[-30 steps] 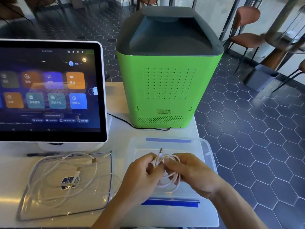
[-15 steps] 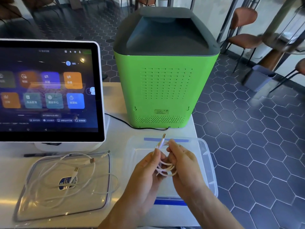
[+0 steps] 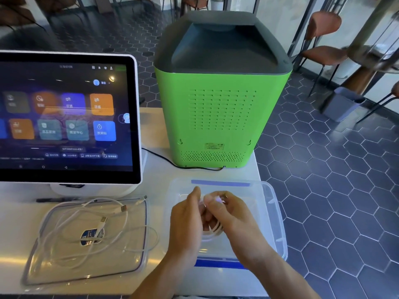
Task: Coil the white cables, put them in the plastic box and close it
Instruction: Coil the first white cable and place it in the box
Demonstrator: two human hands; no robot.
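My right hand (image 3: 228,214) pinched on small coil of white cable (image 3: 213,230), my left hand (image 3: 187,216) closed on same coil from 9 o'clock side, both over open plastic box (image 3: 273,214). Cable light, limp, springy; loops likely to pop loose, so best pinch where strands cross. Loose cables (image 3: 86,225) tangled on clear lid (image 3: 138,262) at 9 o'clock of box. Coil mostly hidden by my fingers; plug end blurred, can't tell if tucked. Box walls transparent, hard to trace.
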